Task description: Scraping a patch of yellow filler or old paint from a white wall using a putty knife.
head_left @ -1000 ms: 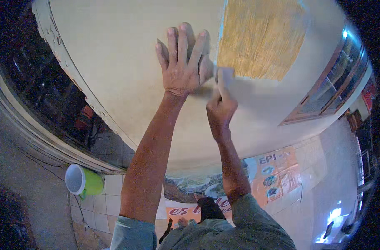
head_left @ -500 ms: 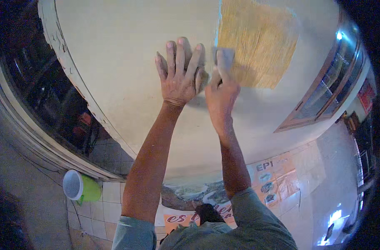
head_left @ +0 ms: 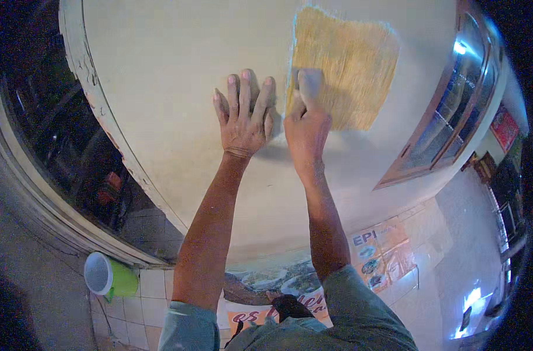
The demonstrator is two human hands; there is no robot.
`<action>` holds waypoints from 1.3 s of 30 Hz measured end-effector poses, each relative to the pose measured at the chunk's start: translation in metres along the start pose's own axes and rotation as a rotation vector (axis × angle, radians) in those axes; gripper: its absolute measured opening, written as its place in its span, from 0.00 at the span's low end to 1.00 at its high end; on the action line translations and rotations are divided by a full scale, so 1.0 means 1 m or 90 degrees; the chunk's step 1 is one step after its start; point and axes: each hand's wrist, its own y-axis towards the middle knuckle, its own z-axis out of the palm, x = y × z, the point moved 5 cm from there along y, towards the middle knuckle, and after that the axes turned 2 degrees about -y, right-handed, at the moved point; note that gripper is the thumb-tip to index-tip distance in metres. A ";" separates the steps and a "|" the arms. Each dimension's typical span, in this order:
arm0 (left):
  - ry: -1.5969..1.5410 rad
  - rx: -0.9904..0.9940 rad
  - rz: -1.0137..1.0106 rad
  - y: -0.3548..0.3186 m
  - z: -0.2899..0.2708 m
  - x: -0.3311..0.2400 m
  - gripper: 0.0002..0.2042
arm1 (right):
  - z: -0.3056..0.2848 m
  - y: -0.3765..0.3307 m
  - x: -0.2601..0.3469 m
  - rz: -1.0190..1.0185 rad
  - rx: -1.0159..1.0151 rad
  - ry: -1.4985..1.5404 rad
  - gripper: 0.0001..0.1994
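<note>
A pale cream wall panel [head_left: 173, 88] stands before me, with a rough-edged tan patch [head_left: 354, 64] showing streaky wood grain. Light blue lines its left and top edges. My left hand [head_left: 243, 128] lies on the cream surface left of the patch, fingers spread, holding nothing. Just right of it, my right hand [head_left: 307, 126] grips a small flat grey scraper-like piece [head_left: 314, 81], its index finger stretched along it. That piece rests on the left part of the patch. Its exact kind is unclear, and its lower end is hidden in the hand.
A dark opening lies left, beyond the panel's chipped edge [head_left: 102, 108]. A brown-framed glass window [head_left: 436, 111] is at the right. On the tiled floor stand a green-and-white bucket [head_left: 120, 278] and, below the wall, printed orange-and-white sheets [head_left: 389, 251].
My right hand has shifted the grey piece rightward, from across the patch's left edge onto the patch. My left hand stays flat on the panel. The whole view has tilted slightly.
</note>
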 end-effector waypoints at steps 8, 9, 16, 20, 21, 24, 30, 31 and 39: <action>-0.001 -0.005 0.002 -0.002 0.002 -0.004 0.31 | 0.000 -0.006 -0.010 -0.054 -0.030 -0.010 0.20; -0.001 -0.010 0.002 0.000 0.000 -0.002 0.31 | -0.002 0.013 0.002 -0.059 -0.036 -0.018 0.22; -0.012 -0.018 0.004 0.001 0.000 -0.004 0.31 | 0.003 -0.023 -0.019 -0.140 -0.063 0.026 0.23; -0.003 0.010 0.012 -0.001 0.004 -0.003 0.28 | 0.003 -0.010 -0.020 -0.085 -0.044 0.002 0.24; -0.003 0.011 0.012 -0.001 0.004 -0.002 0.28 | -0.001 0.001 -0.011 -0.081 -0.031 0.000 0.25; 0.023 0.018 0.014 -0.003 0.001 0.004 0.28 | 0.001 0.000 -0.010 -0.072 0.013 -0.016 0.26; 0.003 -0.018 0.007 0.000 0.003 -0.001 0.30 | 0.009 -0.021 -0.033 -0.123 -0.016 0.026 0.27; 0.006 -0.010 0.004 -0.002 0.004 -0.002 0.30 | 0.007 -0.016 -0.026 -0.142 -0.044 0.046 0.28; -0.006 -0.003 -0.006 0.000 0.002 -0.001 0.29 | 0.012 -0.036 -0.041 -0.094 0.001 0.022 0.26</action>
